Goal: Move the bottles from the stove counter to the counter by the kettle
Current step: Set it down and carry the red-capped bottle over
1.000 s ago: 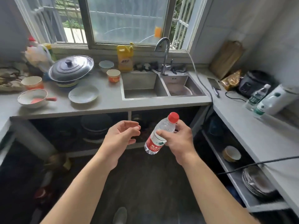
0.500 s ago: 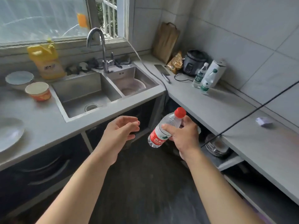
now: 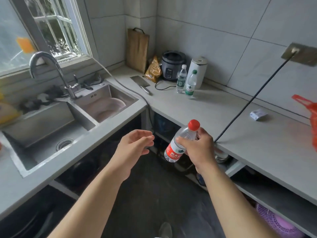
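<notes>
My right hand (image 3: pixel 199 148) grips a clear water bottle (image 3: pixel 176 148) with a red cap and red label, tilted, held in the air above the floor just off the right counter's edge. My left hand (image 3: pixel 135 146) hovers beside it, fingers relaxed and holding nothing. On the right counter (image 3: pixel 223 117) two clear bottles stand upright in front of the white kettle (image 3: pixel 197 71): one with a white cap (image 3: pixel 181 79) and one with a green cap (image 3: pixel 190 84).
A dark rice cooker (image 3: pixel 171 67), a snack bag (image 3: pixel 153 69), a cleaver (image 3: pixel 141 83) and a wooden cutting board (image 3: pixel 137 48) fill the corner. A black cable (image 3: pixel 248 103) slants across the right counter. A double sink (image 3: pixel 72 117) lies at left. An orange bag (image 3: pixel 310 110) sits far right.
The view has swung right from the sink toward the kettle counter. The bottle in my right hand has come closer to that counter; my left hand stays beside it.
</notes>
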The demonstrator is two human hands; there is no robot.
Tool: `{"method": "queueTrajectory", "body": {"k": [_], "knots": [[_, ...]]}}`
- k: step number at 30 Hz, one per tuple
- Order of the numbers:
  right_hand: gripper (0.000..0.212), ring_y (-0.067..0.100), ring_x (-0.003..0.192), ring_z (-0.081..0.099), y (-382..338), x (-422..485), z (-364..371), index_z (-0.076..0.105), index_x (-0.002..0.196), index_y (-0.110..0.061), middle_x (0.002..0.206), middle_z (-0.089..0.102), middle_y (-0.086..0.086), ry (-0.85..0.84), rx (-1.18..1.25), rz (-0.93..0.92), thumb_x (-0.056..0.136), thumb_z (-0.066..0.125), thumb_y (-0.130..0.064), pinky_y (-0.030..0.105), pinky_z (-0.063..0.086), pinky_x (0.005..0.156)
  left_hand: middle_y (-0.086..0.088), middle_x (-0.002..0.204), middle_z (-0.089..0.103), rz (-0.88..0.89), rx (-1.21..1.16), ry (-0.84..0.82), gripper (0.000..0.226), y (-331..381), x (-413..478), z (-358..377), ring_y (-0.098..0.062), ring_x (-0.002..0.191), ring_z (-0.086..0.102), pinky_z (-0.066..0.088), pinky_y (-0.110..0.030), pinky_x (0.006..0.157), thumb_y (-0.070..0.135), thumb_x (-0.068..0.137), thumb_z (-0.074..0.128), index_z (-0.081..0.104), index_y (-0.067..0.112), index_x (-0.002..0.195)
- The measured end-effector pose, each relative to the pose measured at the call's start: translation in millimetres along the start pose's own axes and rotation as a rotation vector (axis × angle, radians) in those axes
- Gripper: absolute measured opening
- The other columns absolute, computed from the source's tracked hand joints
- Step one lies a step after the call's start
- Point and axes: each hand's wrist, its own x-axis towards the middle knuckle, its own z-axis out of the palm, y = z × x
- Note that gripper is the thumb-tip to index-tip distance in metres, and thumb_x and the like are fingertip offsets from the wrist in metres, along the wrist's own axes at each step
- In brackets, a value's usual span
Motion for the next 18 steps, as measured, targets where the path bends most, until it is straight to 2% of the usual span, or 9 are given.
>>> {"method": "queueTrajectory", "body": {"k": [3,4,12,18], "knots": [[0.028,0.012,0.097,0.068,-3.5,34.1,-20.9,0.068,0.100,-0.024,0.100,0.071,-0.007,0.009,-0.028,-0.039,0.078,0.085,-0.022,0.031,0.057,0.080,0.004,0.103,0.081,0.009,0.032,-0.017,0.012,16.7,26.0,30.6,-0.010,0.099,0.077,0.062,-0.039,0.096,0.027,0.095,0.073,0.076,0.027,0.107],[0.029,0.009,0.096,0.067,-4.7,45.1,-27.8,0.068,0.101,-0.023,0.100,0.070,-0.008,0.015,-0.044,-0.052,0.079,0.085,-0.024,0.030,0.055,0.080,0.003,0.104,0.081,0.015,0.035,-0.020,0.012,22.9,34.0,40.7,-0.011,0.100,0.077,0.062,-0.039,0.096,0.027,0.095,0.073,0.076,0.026,0.107],[0.031,0.005,0.094,0.064,-4.5,111.6,-67.1,0.066,0.102,-0.024,0.101,0.069,-0.011,0.049,-0.072,-0.067,0.078,0.085,-0.029,0.035,0.054,0.087,0.007,0.098,0.083,0.043,0.057,-0.068,0.013,46.8,90.1,106.3,-0.005,0.094,0.078,0.062,-0.035,0.090,0.027,0.095,0.073,0.076,0.026,0.108],[0.035,0.013,0.100,0.065,2.8,150.0,-74.7,0.066,0.108,-0.025,0.107,0.068,-0.009,0.065,-0.082,-0.014,0.079,0.085,-0.029,0.037,0.055,0.091,0.000,0.110,0.080,0.034,0.074,-0.116,0.017,55.2,134.3,132.3,-0.012,0.100,0.077,0.062,-0.037,0.092,0.027,0.095,0.072,0.075,0.023,0.112]]}}
